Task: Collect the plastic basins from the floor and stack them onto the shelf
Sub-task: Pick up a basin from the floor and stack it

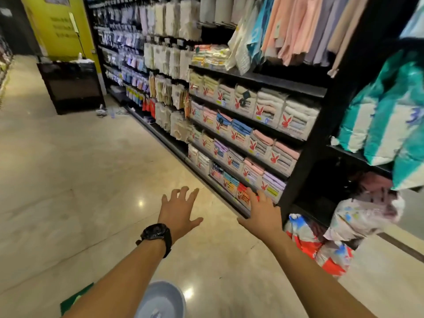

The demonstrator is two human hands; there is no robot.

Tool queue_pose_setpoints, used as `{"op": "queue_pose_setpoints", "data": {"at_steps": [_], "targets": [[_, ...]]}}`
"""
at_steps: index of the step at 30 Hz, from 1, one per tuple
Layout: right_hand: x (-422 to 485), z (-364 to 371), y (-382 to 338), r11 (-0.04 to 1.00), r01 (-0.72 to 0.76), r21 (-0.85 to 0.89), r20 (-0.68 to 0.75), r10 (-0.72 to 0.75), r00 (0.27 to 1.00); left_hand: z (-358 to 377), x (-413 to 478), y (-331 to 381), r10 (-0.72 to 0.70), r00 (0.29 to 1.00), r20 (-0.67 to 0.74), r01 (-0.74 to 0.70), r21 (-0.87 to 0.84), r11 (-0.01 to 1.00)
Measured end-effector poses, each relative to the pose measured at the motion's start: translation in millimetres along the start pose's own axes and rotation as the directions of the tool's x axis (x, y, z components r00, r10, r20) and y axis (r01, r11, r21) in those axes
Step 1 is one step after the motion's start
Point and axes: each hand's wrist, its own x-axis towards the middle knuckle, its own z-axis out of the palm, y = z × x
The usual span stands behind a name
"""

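A pale blue-grey plastic basin [160, 299] lies on the shiny floor at the bottom edge of the view, partly hidden under my left forearm. My left hand [177, 212], with a black watch on the wrist, is stretched forward above the floor with fingers spread and holds nothing. My right hand [261, 211] reaches forward beside it, fingers straight, in front of the lowest row of the black shelf [296, 88]; whether it touches the packs there I cannot tell. Both hands are well ahead of the basin.
The long black shelf on the right carries boxed towels [263, 138] and hanging clothes. Bagged bedding [321, 246] sits on the floor at the shelf end. A dark counter [73, 86] stands far left by a yellow-green wall. A green edge [75, 299] shows bottom left.
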Motion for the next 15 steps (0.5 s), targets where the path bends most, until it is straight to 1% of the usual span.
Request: {"op": "queue_pose_setpoints", "data": {"at_steps": [2,4,9,12,15], "targets": [[-16.7,-7.5,37.3,0.996,-0.078,0.042,-0.015,0.078,0.997,-4.5,-0.7,36.1,0.061,0.998,0.007,-0.061,0.009,0.998],[-33.3,-16.5,81.0,0.989,-0.140,0.044,-0.020,0.141,0.990,-3.5,-2.9,79.7,0.128,0.991,0.034,-0.129,0.020,0.991],[-92.4,-46.4,209.4,0.951,-0.307,0.037,-0.026,0.308,0.951,-0.3,-5.3,219.2,0.273,0.957,0.097,-0.278,0.045,0.960],[-143.5,-63.2,288.5,0.900,-0.436,0.031,-0.032,0.437,0.899,0.5,-2.5,313.1,0.403,0.910,0.094,-0.408,0.040,0.912],[-198.9,-75.9,356.1,0.825,-0.563,-0.038,-0.002,0.564,0.826,2.6,-2.3,398.3,0.544,0.836,0.069,-0.547,0.031,0.836]]}}
